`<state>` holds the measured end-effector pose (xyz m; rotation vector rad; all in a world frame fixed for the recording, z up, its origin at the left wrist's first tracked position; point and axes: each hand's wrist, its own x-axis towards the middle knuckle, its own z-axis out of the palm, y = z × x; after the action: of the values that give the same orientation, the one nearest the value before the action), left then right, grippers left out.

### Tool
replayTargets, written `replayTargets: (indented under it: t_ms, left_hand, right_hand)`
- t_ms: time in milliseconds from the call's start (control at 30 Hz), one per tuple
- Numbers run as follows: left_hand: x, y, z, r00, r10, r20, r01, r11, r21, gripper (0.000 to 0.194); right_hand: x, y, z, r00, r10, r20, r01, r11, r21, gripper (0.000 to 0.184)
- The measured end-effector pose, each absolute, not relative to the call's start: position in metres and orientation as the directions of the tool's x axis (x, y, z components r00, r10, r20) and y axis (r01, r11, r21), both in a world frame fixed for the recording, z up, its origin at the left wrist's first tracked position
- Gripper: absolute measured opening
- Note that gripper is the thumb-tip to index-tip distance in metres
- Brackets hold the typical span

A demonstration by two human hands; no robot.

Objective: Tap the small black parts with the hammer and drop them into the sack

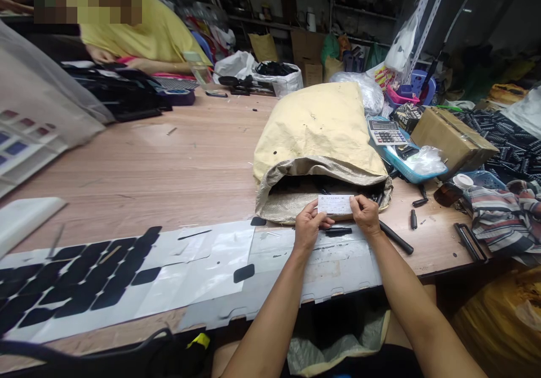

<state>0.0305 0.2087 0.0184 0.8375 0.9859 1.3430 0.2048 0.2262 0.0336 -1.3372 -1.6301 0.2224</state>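
Between my two hands is a small white printed paper slip (pixel 335 204), stretched flat in front of the sack's mouth. My left hand (pixel 310 223) pinches its left edge, and my right hand (pixel 366 214) pinches the right edge. The print is too small to read. Just behind lies a large yellow woven sack (pixel 316 121) on its side, its opening facing me and dark black pieces showing inside. A short black tube-like part (pixel 338 231) rests on the table below the slip. A longer black tube (pixel 396 238) lies beside my right wrist.
Black rounded pads (pixel 84 271) lie in rows on a white sheet (pixel 190 265) at left. On the right are a calculator (pixel 386 132), a blue basket (pixel 416 167), a cardboard box (pixel 454 140), a brown bottle (pixel 450 193) and striped cloth (pixel 502 214). Across the table sits a person in yellow (pixel 156 29).
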Motion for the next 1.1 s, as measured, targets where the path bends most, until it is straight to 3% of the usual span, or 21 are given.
replayTargets:
  t_ms: [1100]
  left_hand:
    - [0.0289, 0.2072, 0.0206, -0.017, 0.996, -0.084, -0.376, 0.071, 0.924, 0.061]
  right_hand:
    - [0.2045, 0.2249, 0.0354, 0.077, 0.827, 0.557, 0.65, 0.382, -0.657, 0.04]
